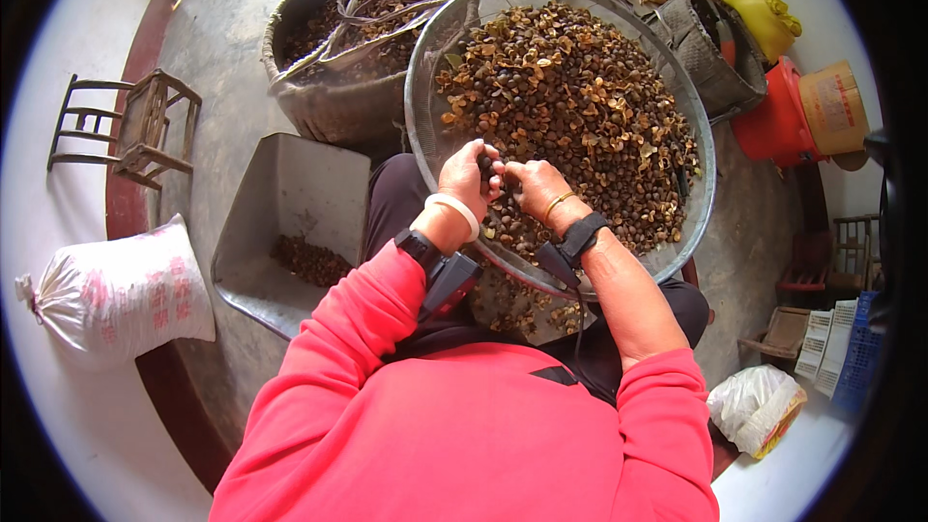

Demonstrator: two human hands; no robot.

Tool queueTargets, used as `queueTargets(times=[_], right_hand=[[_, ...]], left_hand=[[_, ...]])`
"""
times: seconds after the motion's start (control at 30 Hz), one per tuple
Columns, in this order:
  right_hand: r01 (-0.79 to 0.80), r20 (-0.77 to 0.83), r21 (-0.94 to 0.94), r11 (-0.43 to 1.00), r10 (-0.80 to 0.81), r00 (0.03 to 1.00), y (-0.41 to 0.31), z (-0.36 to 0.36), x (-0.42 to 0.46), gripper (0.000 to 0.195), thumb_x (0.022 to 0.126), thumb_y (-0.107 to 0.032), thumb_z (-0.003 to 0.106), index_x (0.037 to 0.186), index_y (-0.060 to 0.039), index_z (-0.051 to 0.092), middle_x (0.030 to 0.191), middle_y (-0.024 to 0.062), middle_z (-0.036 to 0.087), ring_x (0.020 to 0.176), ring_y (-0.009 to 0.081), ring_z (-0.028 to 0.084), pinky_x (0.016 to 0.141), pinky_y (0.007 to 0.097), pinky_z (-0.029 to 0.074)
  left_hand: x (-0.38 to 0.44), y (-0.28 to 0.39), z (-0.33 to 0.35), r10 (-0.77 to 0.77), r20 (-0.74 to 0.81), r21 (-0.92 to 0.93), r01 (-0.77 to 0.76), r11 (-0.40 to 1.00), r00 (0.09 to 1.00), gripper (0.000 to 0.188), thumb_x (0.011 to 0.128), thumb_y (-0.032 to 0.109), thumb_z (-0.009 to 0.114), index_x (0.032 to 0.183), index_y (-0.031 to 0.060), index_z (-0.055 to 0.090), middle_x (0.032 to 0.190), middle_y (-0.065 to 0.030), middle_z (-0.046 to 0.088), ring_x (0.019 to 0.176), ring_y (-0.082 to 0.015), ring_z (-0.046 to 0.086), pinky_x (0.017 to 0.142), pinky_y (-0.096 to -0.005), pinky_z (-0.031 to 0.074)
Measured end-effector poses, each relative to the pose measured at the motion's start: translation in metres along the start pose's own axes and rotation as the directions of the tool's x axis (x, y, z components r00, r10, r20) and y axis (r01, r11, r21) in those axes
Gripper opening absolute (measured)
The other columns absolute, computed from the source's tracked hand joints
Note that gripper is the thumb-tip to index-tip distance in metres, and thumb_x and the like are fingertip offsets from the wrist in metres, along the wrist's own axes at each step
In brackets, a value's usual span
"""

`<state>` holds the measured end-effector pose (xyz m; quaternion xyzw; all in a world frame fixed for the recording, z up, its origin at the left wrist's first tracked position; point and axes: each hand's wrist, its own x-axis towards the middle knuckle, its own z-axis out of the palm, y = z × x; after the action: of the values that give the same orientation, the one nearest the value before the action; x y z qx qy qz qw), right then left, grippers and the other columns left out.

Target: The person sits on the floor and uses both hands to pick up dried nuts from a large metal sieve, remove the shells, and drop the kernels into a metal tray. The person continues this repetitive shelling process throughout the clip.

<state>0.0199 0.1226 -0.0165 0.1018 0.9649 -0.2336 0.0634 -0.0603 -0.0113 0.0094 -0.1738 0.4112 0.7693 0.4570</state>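
Observation:
A large round mesh sieve point(707, 123) with a metal rim lies before me across my lap. Dark round seeds and split tan husks point(573, 101) are heaped in it. My left hand point(467, 177) is above the near left part of the sieve, its fingers curled around a few dark seeds point(485, 165). Close beside it, fingertips almost touching, is my right hand point(540, 188) with bent fingers and the palm turned down. Whether a seed is pinched in the right fingers is hidden.
Left of my legs is a metal scoop-shaped bin point(304, 174) with some seeds at its bottom. A big woven basket point(333, 112) of husks stands behind it. Right of the sieve are a grey woven basket point(747, 87) and a red bucket point(772, 116). A white sack point(130, 297) lies far left.

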Motion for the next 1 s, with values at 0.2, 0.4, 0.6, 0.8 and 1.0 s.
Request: queueTargets(times=[0.2,0.4,0.6,0.8,1.0], right_hand=[[-0.050,0.067,0.016,0.999,0.049,0.997,0.001,-0.008,-0.009,0.020,0.070,-0.005,0.066,0.089,-0.0082,0.065,0.085,0.0141,0.065,0.081,0.0300,0.064,0.072,0.0372,0.052],[-0.175,0.012,0.177,0.969,0.176,0.984,-0.011,-0.033,-0.015,0.020,0.071,-0.006,0.064,0.091,-0.0076,0.064,0.086,0.0153,0.066,0.078,0.0290,0.065,0.072,0.0354,0.052],[0.069,-0.058,0.796,0.601,-0.039,0.998,-0.017,-0.075,-0.020,0.017,0.082,-0.003,0.064,0.099,-0.0006,0.065,0.088,0.0041,0.066,0.085,0.0098,0.064,0.075,0.0250,0.052],[0.057,-0.034,0.261,0.964,-0.049,0.998,-0.015,-0.022,-0.016,0.024,0.077,-0.015,0.069,0.100,-0.0083,0.064,0.094,0.0145,0.063,0.089,0.0302,0.062,0.080,0.0385,0.051],[0.022,-0.053,0.100,0.995,-0.017,0.998,-0.015,0.000,-0.009,0.032,0.074,-0.011,0.066,0.106,-0.0110,0.058,0.096,0.0160,0.058,0.095,0.0350,0.058,0.084,0.0418,0.049]], left_hand=[[0.001,0.000,-0.002,-0.005,0.015,0.054,0.005,0.999,1.000,0.024,0.091,0.030,0.052,0.082,0.0079,0.056,0.069,-0.0044,0.058,0.053,-0.0141,0.049,0.049,-0.0270,0.039],[0.003,-0.002,-0.004,-0.024,0.038,0.114,0.019,0.993,0.999,0.024,0.091,0.030,0.053,0.084,0.0073,0.058,0.071,-0.0053,0.059,0.056,-0.0151,0.050,0.052,-0.0277,0.040],[0.005,0.002,-0.002,-0.188,0.065,0.114,0.179,0.977,0.980,0.037,0.094,0.040,0.041,0.087,0.0080,0.058,0.072,-0.0065,0.060,0.057,-0.0179,0.050,0.052,-0.0317,0.040],[-0.003,0.006,-0.003,-0.045,0.139,-0.100,0.060,0.993,0.989,0.028,0.094,0.032,0.046,0.081,0.0097,0.057,0.067,-0.0049,0.058,0.052,-0.0154,0.050,0.047,-0.0275,0.039],[-0.004,0.005,-0.002,-0.027,0.111,-0.091,0.037,0.995,0.993,0.027,0.093,0.032,0.048,0.080,0.0095,0.056,0.066,-0.0040,0.057,0.051,-0.0147,0.050,0.047,-0.0269,0.040]])
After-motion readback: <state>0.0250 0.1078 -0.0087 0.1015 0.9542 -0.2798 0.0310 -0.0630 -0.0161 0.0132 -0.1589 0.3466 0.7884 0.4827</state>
